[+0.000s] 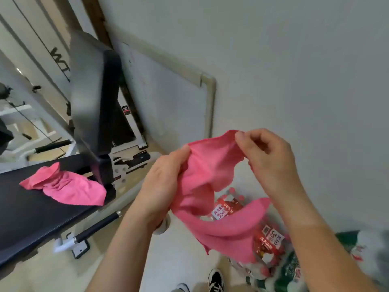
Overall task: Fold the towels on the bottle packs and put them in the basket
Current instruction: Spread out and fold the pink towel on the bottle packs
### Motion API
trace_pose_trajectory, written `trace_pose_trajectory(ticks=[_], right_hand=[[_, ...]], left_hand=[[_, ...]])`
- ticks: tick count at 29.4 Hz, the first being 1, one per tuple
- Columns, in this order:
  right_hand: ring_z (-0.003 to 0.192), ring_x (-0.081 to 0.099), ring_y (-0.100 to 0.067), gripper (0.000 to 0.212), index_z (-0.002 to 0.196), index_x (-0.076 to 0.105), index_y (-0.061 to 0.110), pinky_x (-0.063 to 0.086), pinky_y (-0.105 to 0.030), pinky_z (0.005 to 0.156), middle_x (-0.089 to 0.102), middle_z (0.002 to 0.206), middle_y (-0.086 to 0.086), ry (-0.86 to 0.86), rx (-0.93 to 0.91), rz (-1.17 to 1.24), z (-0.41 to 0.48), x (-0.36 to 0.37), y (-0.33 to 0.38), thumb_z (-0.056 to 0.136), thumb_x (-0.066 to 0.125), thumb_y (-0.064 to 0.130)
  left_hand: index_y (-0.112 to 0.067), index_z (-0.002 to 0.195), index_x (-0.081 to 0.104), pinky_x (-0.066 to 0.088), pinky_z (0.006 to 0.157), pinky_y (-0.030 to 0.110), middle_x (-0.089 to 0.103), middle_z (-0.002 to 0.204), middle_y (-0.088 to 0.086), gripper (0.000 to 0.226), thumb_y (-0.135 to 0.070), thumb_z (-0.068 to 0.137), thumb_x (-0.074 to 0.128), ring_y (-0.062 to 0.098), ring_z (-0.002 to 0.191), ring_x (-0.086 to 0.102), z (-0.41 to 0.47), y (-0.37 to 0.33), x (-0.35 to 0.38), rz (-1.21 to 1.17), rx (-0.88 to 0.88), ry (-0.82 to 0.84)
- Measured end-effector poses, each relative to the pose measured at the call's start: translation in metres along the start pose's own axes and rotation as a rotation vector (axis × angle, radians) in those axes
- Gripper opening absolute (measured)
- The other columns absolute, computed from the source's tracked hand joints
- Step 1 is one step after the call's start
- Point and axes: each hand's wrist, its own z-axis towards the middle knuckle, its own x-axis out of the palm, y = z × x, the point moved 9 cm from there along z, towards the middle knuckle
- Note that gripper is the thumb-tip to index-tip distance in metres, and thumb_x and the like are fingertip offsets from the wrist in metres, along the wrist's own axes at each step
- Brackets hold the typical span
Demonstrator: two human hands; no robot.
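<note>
A: Entry, head view. Where is the towel [207,186]?

B: Pink, held in the air above the bottle packs [266,243], with both hands on it. Its lower part hangs in a loose curve and covers part of the red-labelled pack.

A: Left hand [162,184]?

B: Closed around the towel's left edge, just up and left of the packs. The thumb lies on top of the cloth and the fingers are wrapped behind it, mostly hidden.

A: Right hand [267,157]?

B: Above the packs. Thumb and forefinger are pinching the towel's top corner; the other fingers are curled in. The cloth is stretched between the two hands.

A: Any other towels?

B: A second towel [65,185], pink and crumpled, lies on the black bench [31,211], well to the left of the packs.

A: Pack details?

B: Shrink-wrapped bottles with red caps and red labels, on the floor against the wall [294,60]. A green-printed pack [294,270] touches them on the near right side. One shoe [215,280] is just beside the packs, at the lower left.

A: Focus?

B: Blurred throughout; the label text cannot be read reliably.
</note>
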Motion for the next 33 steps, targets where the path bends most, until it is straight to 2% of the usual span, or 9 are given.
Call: trace_pose_trajectory(ticks=[2, 4, 7, 12, 18, 21, 26, 30, 33], right_hand=[[0.099, 0.062, -0.006, 0.032, 0.099, 0.065, 0.030, 0.051, -0.034, 0.085, 0.066, 0.103, 0.000, 0.201, -0.001, -0.057, -0.029, -0.021, -0.012, 0.075, 0.071, 0.050], [0.088, 0.065, -0.012, 0.023, 0.096, 0.070, 0.022, 0.054, -0.036, 0.080, 0.070, 0.093, -0.009, 0.498, 0.136, 0.060, -0.069, -0.016, -0.029, 0.081, 0.072, 0.039], [0.065, 0.060, -0.014, 0.040, 0.087, 0.072, 0.002, 0.048, -0.023, 0.059, 0.067, 0.074, -0.006, 0.433, 0.269, 0.194, -0.118, -0.052, -0.040, 0.069, 0.082, 0.037], [0.068, 0.069, -0.015, 0.042, 0.098, 0.075, 0.004, 0.055, -0.021, 0.059, 0.074, 0.086, -0.007, 0.477, 0.436, 0.186, -0.215, -0.126, -0.045, 0.063, 0.084, 0.025], [0.065, 0.067, -0.011, 0.038, 0.083, 0.077, 0.006, 0.054, -0.019, 0.063, 0.074, 0.076, -0.005, -0.155, 0.337, 0.219, -0.280, -0.271, -0.010, 0.055, 0.086, 0.031], [0.068, 0.066, -0.012, 0.014, 0.074, 0.074, 0.009, 0.053, -0.026, 0.075, 0.072, 0.072, -0.003, -0.516, 0.247, 0.374, -0.309, -0.339, 0.008, 0.073, 0.068, 0.022], [0.097, 0.068, -0.024, 0.028, 0.095, 0.067, 0.003, 0.054, -0.036, 0.089, 0.071, 0.095, -0.013, -0.727, 0.111, 0.612, -0.354, -0.430, 0.031, 0.084, 0.058, 0.027], [0.081, 0.067, -0.012, 0.011, 0.091, 0.068, 0.011, 0.053, -0.032, 0.084, 0.073, 0.083, -0.001, -0.882, 0.142, 0.243, -0.383, -0.528, 0.009, 0.091, 0.058, 0.013], [0.074, 0.063, -0.006, 0.029, 0.084, 0.070, 0.019, 0.049, -0.023, 0.079, 0.072, 0.076, 0.006, -0.963, 0.201, -0.179, -0.393, -0.595, -0.010, 0.087, 0.053, -0.005]], left_hand=[[-0.013, 0.073, 0.060, 0.039, 0.068, 0.039, 0.052, 0.074, 0.012, 0.050, -0.058, 0.060, 0.073, 0.026, 0.072, 0.048, -0.015, -0.006, 0.056, 0.041, -0.048, 0.395], [-0.009, 0.064, 0.066, 0.042, 0.062, 0.031, 0.057, 0.064, 0.013, 0.051, -0.056, 0.052, 0.082, 0.022, 0.063, 0.054, -0.042, -0.010, 0.096, -0.016, -0.053, 0.662], [-0.014, 0.053, 0.063, 0.033, 0.043, 0.015, 0.052, 0.048, -0.003, 0.027, -0.031, 0.070, 0.077, 0.006, 0.042, 0.045, -0.059, -0.001, 0.106, -0.106, -0.023, 0.719], [-0.012, 0.073, 0.072, 0.043, 0.057, 0.026, 0.066, 0.066, 0.003, 0.012, -0.016, 0.084, 0.070, 0.010, 0.058, 0.055, -0.087, 0.037, 0.116, 0.278, 0.187, 0.645], [-0.019, 0.067, 0.053, 0.043, 0.063, 0.034, 0.058, 0.062, -0.003, 0.010, -0.016, 0.072, 0.045, 0.021, 0.068, 0.054, -0.152, 0.053, 0.207, 0.911, 0.571, 0.930], [-0.014, 0.061, 0.043, 0.037, 0.055, 0.033, 0.050, 0.054, -0.001, 0.013, -0.016, 0.054, 0.033, 0.023, 0.061, 0.049, -0.170, 0.041, 0.248, 0.910, 0.642, 0.902], [-0.016, 0.066, 0.056, 0.040, 0.059, 0.032, 0.059, 0.062, -0.002, 0.027, -0.012, 0.053, 0.032, 0.022, 0.069, 0.056, -0.172, 0.015, 0.307, 0.757, 0.659, 0.738], [-0.021, 0.082, 0.064, 0.041, 0.067, 0.033, 0.067, 0.084, 0.000, 0.027, -0.005, 0.082, 0.042, 0.026, 0.086, 0.060, -0.168, 0.042, 0.381, 0.849, 0.546, 0.666], [-0.019, 0.102, 0.067, 0.041, 0.078, 0.031, 0.067, 0.101, 0.005, 0.041, 0.002, 0.079, 0.040, 0.030, 0.099, 0.060, -0.174, 0.029, 0.425, 0.713, 0.589, 0.455]])
